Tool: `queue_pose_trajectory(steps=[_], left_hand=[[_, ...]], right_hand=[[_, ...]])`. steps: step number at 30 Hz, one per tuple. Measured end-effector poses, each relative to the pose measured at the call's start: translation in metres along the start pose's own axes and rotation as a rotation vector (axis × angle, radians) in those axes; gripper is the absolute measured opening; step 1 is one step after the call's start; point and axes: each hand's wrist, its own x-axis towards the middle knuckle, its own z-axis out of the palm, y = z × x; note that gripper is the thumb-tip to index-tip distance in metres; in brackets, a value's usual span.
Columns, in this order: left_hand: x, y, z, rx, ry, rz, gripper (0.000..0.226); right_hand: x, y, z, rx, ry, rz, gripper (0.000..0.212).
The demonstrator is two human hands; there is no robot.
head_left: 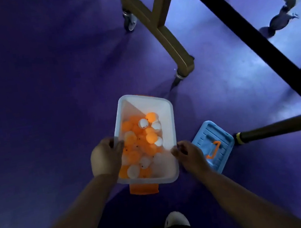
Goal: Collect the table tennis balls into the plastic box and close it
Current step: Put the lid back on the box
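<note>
Holding the plastic box (144, 105) by its two long sides, the person stands over the purple floor (47, 89) beside the wheeled frame of a table (162, 32). The left hand (106, 156) has its fingers curled over the left rim, and the right hand (188, 153) pinches the right rim, so both are clamped on the box. I cannot tell whether the box rests on the floor or is lifted just above it.

Collecting looks largely done. A heap of orange and white table tennis balls (140, 144) fills the near half of the box, piled toward the person, while the far end shows bare white bottom. Whether more balls lie elsewhere cannot be judged, since only part of the floor shows.

Closing is not yet done. The blue lid (223, 138) lies flat on the floor just right of the box's near right corner, apart from it, with its orange handle (214, 149) facing up. An orange latch (143, 188) hangs loose at the near end of the box, and a strip of orange shows at the far end too.

What remains, by my reading, is to free one hand, fetch the lid, seat it on the rim and snap the latches. A white shoe tip (176, 219) shows below the box.
</note>
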Motion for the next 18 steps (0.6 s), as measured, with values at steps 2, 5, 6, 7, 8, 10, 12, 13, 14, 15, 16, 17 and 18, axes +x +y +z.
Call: queue_pose_trajectory(steps=[2,5,6,7,8,10,12,13,14,15,16,17,18], left_hand=[[0.018,-0.011,0.030,-0.001,-0.009,0.030,0.021],[0.038,-0.021,0.061,0.031,-0.012,0.104,0.024],[0.042,-0.023,0.068,0.041,-0.009,0.130,0.024],[0.045,-0.025,0.073,0.042,-0.003,0.147,0.025],[0.047,-0.029,0.078,0.038,0.006,0.157,0.026],[0.047,-0.035,0.087,0.027,0.015,0.154,0.025],[0.045,-0.042,0.094,0.025,0.013,0.122,0.020],[0.045,-0.045,0.097,0.023,0.015,0.101,0.018],[0.044,-0.048,0.100,0.018,0.016,0.075,0.016],[0.043,-0.049,0.102,0.011,0.014,0.051,0.014],[0.041,-0.051,0.105,0.006,0.013,0.032,0.012],[0.039,-0.052,0.107,0.002,0.014,0.022,0.012],[0.039,-0.053,0.109,-0.005,0.015,0.016,0.013]], right_hand=[[0.026,0.045,0.007,-0.009,0.123,0.032,0.005],[0.055,0.113,0.008,-0.090,0.342,0.186,0.022],[0.063,0.133,0.007,-0.134,0.384,0.230,0.031],[0.069,0.150,0.006,-0.194,0.397,0.274,0.039],[0.074,0.163,0.005,-0.255,0.388,0.318,0.045],[0.083,0.182,0.006,-0.272,0.333,0.393,0.050],[0.094,0.197,0.010,-0.157,0.283,0.472,0.053],[0.098,0.200,0.011,-0.097,0.264,0.500,0.053],[0.102,0.204,0.012,-0.018,0.271,0.518,0.050],[0.104,0.208,0.012,0.083,0.295,0.526,0.043],[0.104,0.209,0.013,0.203,0.337,0.540,0.030],[0.103,0.212,0.012,0.318,0.371,0.547,0.013],[0.102,0.213,0.010,0.397,0.399,0.542,0.010]])
